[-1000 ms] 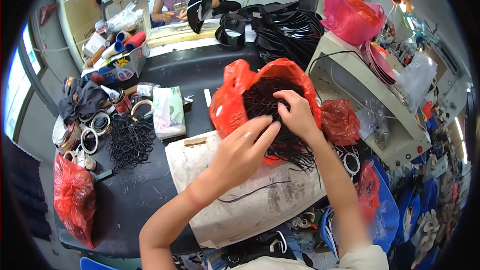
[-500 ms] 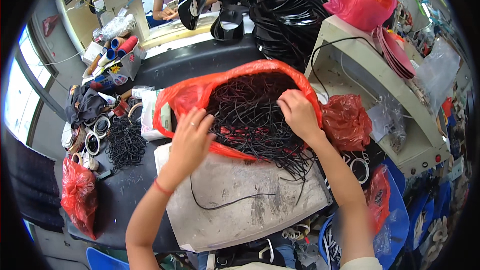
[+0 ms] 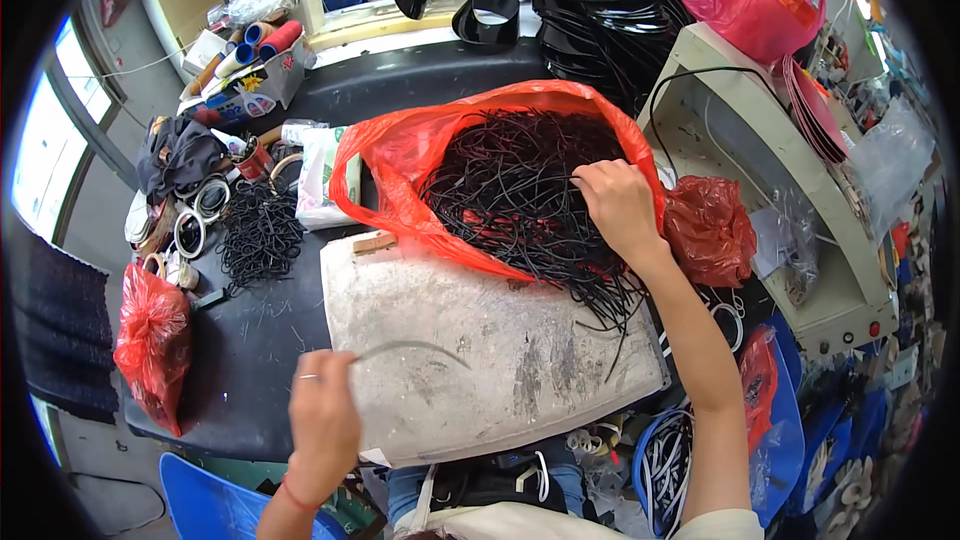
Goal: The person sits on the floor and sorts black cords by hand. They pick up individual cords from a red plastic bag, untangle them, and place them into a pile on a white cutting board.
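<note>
Our left fingers [image 3: 326,378] hold one thin dark cord [image 3: 408,344] out; many black cords [image 3: 520,180] fill the red plastic bag [image 3: 406,202]; our right fingers' [image 3: 602,178] grip is unclear.

Looks like a workshop from here: coloured spools [image 3: 282,37] boxed upper left of the frame, piled black strips [image 3: 612,32] top centre, beige machine housing [image 3: 845,290] with red button [image 3: 874,328] right, stained work board [image 3: 450,395] lower centre, black cords [image 3: 512,190] heaped mid-frame.

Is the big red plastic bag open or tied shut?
Open: the red plastic bag gapes wide, exposing black cords heaped inside.
</note>
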`<state>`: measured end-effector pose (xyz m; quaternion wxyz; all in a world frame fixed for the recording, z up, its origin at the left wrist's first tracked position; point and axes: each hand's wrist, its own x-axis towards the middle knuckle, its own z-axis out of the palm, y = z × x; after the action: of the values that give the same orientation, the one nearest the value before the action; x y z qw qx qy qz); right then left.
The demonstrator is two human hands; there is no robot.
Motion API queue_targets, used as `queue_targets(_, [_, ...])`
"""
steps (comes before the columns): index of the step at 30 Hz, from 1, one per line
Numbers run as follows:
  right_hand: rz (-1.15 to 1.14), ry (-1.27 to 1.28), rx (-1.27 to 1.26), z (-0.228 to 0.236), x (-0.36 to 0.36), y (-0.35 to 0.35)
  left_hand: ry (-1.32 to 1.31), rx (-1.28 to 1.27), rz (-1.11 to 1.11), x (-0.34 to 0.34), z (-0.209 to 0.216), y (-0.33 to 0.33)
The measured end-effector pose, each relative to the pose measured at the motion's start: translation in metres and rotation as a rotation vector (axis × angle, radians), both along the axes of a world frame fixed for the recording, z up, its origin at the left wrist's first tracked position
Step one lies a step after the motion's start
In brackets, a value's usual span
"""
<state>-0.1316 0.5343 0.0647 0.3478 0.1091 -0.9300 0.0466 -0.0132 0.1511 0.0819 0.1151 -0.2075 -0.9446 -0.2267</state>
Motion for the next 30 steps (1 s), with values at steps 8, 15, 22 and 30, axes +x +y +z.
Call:
queue_targets(8, [0.043, -0.159, -0.028, 0.001, 0.030, -0.042, 0.089, 0.023, 0.058, 0.006, -0.033, 0.007])
queue_targets(15, [-0.021, -0.287, -0.117, -0.031, 0.034, -0.053, -0.515, 0.734, -0.287, -0.007, -0.037, 0.113])
queue_targets(22, [0.077, -0.196, -0.109, -0.003, 0.078, -0.071, -0.912, 1.355, -0.085, -0.029, -0.050, 0.144])
queue_targets(30, [0.043, -0.260, -0.171, -0.021, 0.090, -0.049, -0.059, 0.154, 0.271, 0.045, -0.050, -0.046])
